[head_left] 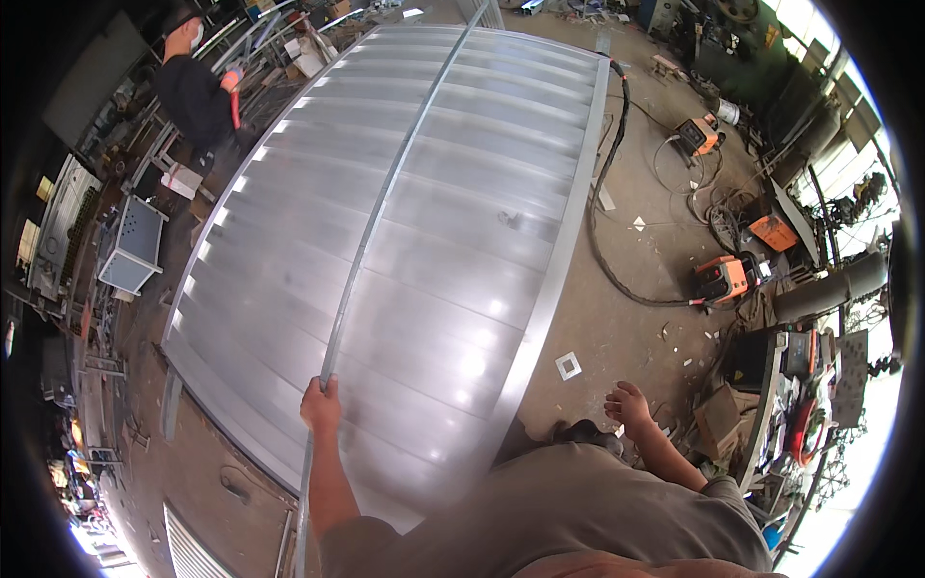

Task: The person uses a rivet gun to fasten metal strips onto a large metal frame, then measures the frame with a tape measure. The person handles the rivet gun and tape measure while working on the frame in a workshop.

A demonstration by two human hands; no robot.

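My left hand (321,403) is wrapped round a long, thin metal bar (371,229). The bar runs lengthwise over a big silver ribbed metal panel (462,260), from below my left forearm to beyond the panel's far edge. Whether it rests on the panel or is held just above it, I cannot tell. To the right of the panel's near corner, my right hand (631,407) hangs over the floor, empty, its fingers loosely bent and apart.
Another person (193,96) in dark clothes stands beyond the panel's left side, holding something red. A thick black cable (602,241) curves along the right side to an orange welding machine (723,279). A white square plate (568,366) lies on the floor; a grey metal frame (133,246) stands left.
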